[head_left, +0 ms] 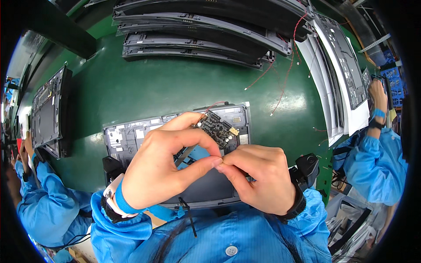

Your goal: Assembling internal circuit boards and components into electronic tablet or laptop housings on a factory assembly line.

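Observation:
My left hand (164, 164) and my right hand (263, 177) meet over a grey device housing (120, 140) lying on the table. Thumb and forefinger of each are pinched together, tip to tip. Whatever small thing sits between them is too small to make out. Just beyond the fingertips is a dark circuit board (217, 127) with pale connectors, at an angle to the housing. Another finger of my left hand reaches its left edge; whether it grips the board is hidden. A blue piece (199, 153) shows below the board, partly covered by my left hand.
Several grey housings (197, 30) are stacked at the back, with thin red wires (285, 83) trailing onto the green table (175, 83). Another housing (48, 109) stands left. White sheets and a panel (342, 65) lie right. Co-workers' blue sleeves (377, 162) show at both sides.

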Demonstrator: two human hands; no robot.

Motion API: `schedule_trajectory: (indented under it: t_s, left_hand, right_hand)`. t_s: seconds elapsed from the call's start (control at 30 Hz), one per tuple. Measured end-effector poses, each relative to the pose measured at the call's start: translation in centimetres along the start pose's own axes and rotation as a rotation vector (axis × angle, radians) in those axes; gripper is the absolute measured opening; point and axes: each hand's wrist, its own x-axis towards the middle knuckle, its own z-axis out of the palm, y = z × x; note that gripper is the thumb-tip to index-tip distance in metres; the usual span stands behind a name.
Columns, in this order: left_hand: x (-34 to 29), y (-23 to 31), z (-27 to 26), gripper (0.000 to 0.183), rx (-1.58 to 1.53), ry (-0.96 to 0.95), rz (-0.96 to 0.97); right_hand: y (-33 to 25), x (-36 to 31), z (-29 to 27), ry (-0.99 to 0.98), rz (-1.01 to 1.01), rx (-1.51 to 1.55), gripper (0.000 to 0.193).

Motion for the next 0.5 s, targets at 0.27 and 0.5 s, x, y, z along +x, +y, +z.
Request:
schedule_trajectory:
  t_s: [0.27,0.5]
  left_hand:
    - [0.05,0.01,0.15,0.010,0.043,0.007,-0.020]
    - [0.03,-0.40,0.05,0.011,0.059,-0.005,-0.001]
  right_hand:
    - [-0.54,-0.18,0.43,0.212,0.091,0.037,0.013]
    - [-0.33,-0.40,0.56,0.216,0.169,0.170,0.013]
